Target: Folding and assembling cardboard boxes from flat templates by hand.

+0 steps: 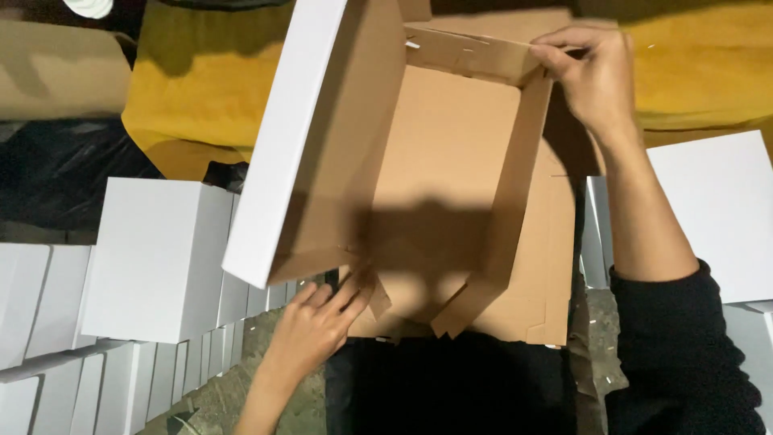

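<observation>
Folding a half-assembled cardboard box [451,185], brown inside and white outside, held open-side up between both hands. Running lengthwise from the near edge at the left hand [314,326] away to the far edge at the right hand [592,76], long axis tilted slightly rightward going away. Left fingers spread and extended forward, tips pressed against the loose near flap [366,294] just ahead of them; not closed around anything. Right fingers curled together, pinching the far corner where the far wall [471,52] meets the right wall [515,185], thumb and fingertips clamped on the cardboard edge. Left wall [310,137] standing tall and leaning outward, white face turned away from the left fingertips, well beyond them. Under the box, right of the left fingers, a flat brown sheet [539,274]. Left of the left fingers, rows of finished white boxes [157,258]; more white boxes [721,209] right of the right forearm. Beyond the right fingers, yellow cloth [700,72].
</observation>
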